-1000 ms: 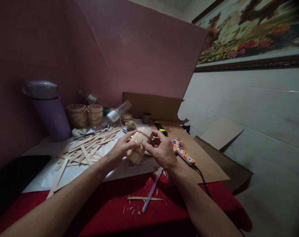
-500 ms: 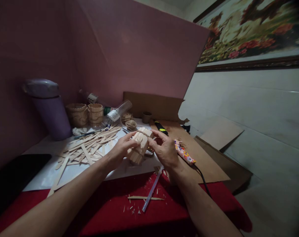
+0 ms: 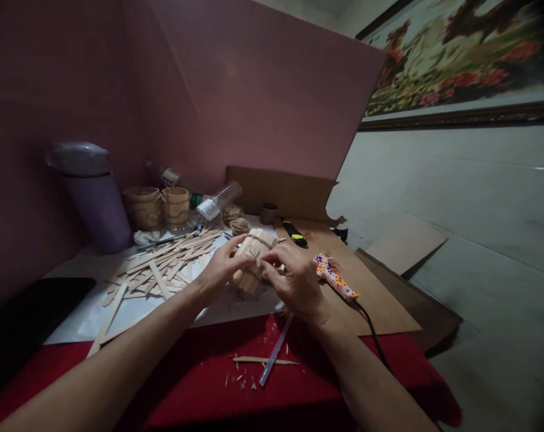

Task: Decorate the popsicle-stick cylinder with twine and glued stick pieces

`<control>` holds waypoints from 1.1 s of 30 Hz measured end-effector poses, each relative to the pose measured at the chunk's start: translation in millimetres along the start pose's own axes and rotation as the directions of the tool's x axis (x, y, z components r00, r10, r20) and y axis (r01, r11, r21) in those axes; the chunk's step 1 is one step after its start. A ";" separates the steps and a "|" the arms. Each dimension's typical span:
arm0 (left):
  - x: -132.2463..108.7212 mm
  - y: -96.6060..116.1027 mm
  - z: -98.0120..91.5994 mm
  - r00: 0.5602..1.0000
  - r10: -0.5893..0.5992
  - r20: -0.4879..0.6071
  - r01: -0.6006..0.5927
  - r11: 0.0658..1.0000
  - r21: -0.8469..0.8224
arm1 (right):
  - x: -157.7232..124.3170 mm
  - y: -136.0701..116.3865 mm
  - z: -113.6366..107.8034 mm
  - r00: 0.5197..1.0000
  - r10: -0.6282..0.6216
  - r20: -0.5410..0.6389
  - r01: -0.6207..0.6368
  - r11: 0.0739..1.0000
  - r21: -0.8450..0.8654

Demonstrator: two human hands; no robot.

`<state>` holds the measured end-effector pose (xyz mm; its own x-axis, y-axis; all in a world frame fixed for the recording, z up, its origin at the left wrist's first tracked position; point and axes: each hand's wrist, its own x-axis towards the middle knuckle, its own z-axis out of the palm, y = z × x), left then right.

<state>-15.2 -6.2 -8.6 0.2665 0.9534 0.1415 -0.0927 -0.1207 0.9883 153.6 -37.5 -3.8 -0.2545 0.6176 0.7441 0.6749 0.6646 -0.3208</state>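
My left hand (image 3: 224, 267) is closed around a small craft-stick pot (image 3: 257, 243), which tilts above the white sheet. Its walls are pale wooden sticks side by side, with a raised band round the upper part and a small raised piece on the facing side. The thumb of that hand lies across the facing side. My right hand (image 3: 294, 279) is closed, thumb and forefinger pinched together against the pot's facing side. Whatever is between those fingertips is too small to make out. Below the right hand, a clear glue stick (image 3: 275, 354) lies across a thin wooden stick (image 3: 249, 360) on red cloth.
Loose craft sticks (image 3: 159, 273) are heaped at left. Behind stand a purple tumbler (image 3: 96, 207), two wooden pots (image 3: 143, 210), a plastic bottle (image 3: 218, 201) and twine balls (image 3: 239, 226). On the cardboard (image 3: 375, 309) at right lie a utility knife (image 3: 294, 233) and a corded, flower-patterned glue gun (image 3: 334, 279).
My right hand has moved from the pot's upper right edge down and left onto its facing side, and its fingers have drawn into a pinch. The left hand still holds the pot.
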 end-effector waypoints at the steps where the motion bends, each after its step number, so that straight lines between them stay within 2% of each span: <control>1: -0.3 0.7 0.0 1.000 0.007 0.001 -0.007 1.000 0.013 | -0.4 0.3 0.4 1.000 -0.001 -0.002 0.001 1.000 -0.012; 5: -1.3 2.8 0.7 0.999 0.035 -0.011 -0.035 0.998 0.060 | -2.0 2.2 1.6 1.000 0.002 0.019 -0.001 0.999 -0.046; 9: 0.0 -0.1 1.4 0.996 0.075 -0.043 -0.071 0.992 0.106 | -2.8 3.7 1.5 0.995 -0.053 0.088 0.063 0.992 -0.107; 16: 1.8 -5.8 2.6 0.997 0.039 -0.072 -0.031 0.993 0.110 | -2.6 5.8 7.1 0.980 -0.102 0.171 0.147 0.951 -0.273; 18: 1.2 -4.2 3.3 0.998 0.016 -0.062 -0.011 0.997 0.074 | -2.7 6.8 8.2 0.986 -0.090 0.141 0.124 0.960 -0.252; 22: 0.5 0.2 3.7 1.000 0.003 -0.025 -0.003 1.000 -0.003 | -2.8 6.7 5.1 0.999 -0.007 0.032 0.010 0.998 -0.070; 25: 0.6 1.4 2.6 0.999 0.027 -0.028 -0.027 1.000 0.009 | -2.5 4.7 2.1 0.999 0.008 0.046 -0.009 1.000 0.023; 33: -0.2 -1.3 1.1 0.999 0.022 -0.047 -0.020 0.998 0.054 | -3.3 4.3 4.1 0.997 -0.033 0.075 0.034 0.999 -0.021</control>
<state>-14.1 -6.5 -9.9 0.2188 0.9624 0.1608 -0.0457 -0.1545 0.9869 154.6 -35.0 -10.1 -0.3277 0.6253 0.7082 0.6803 0.6764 -0.2824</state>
